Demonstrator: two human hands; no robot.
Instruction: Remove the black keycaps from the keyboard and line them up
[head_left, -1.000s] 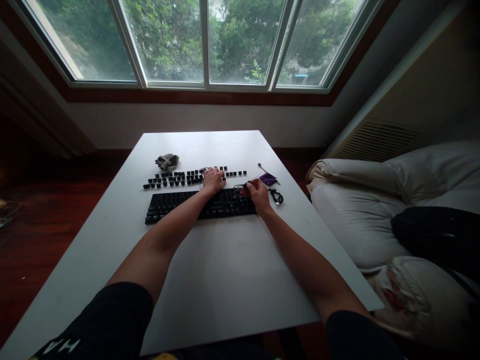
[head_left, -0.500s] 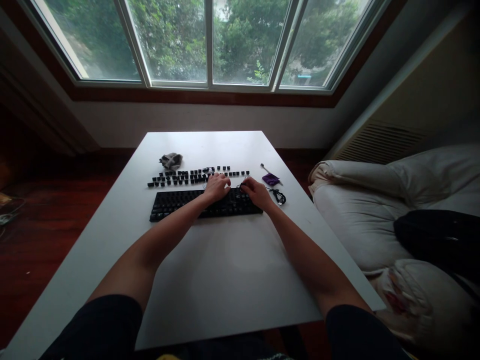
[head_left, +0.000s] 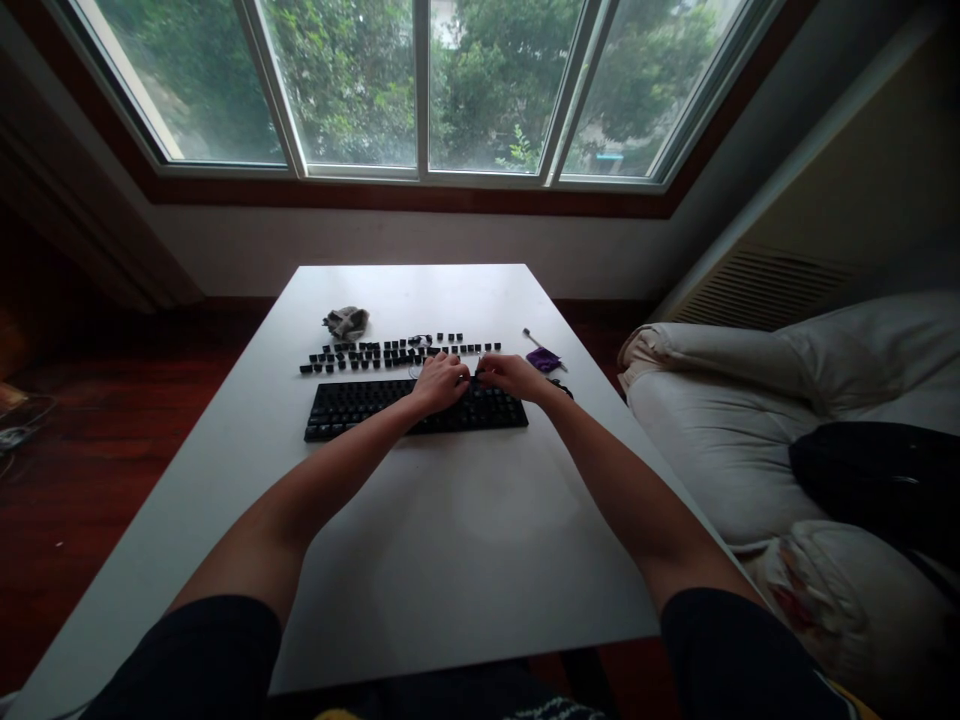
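Note:
A black keyboard (head_left: 360,410) lies across the white table. My left hand (head_left: 441,382) is over its upper middle, fingers bent and closed toward the thumb; what they hold, if anything, is hidden. Close beside it, my right hand (head_left: 511,376) pinches a small thin wire-like tool that looks like a keycap puller (head_left: 479,360), above the keyboard's right part. The two sets of fingertips nearly meet. Behind the keyboard, several loose black keycaps (head_left: 360,357) stand in rows, partly covered by my left hand.
A crumpled grey cloth (head_left: 346,322) lies at the back left of the white table (head_left: 465,520). To the right are a small brush (head_left: 531,336), a purple cloth or pouch (head_left: 543,359) and a black cable (head_left: 561,387), partly hidden by my right wrist. A pale sofa (head_left: 697,440) stands alongside.
My right hand has moved slightly left and turned inward, now covering most of the cable. My left hand has shifted a little right, its fingertips closer to the right hand's.

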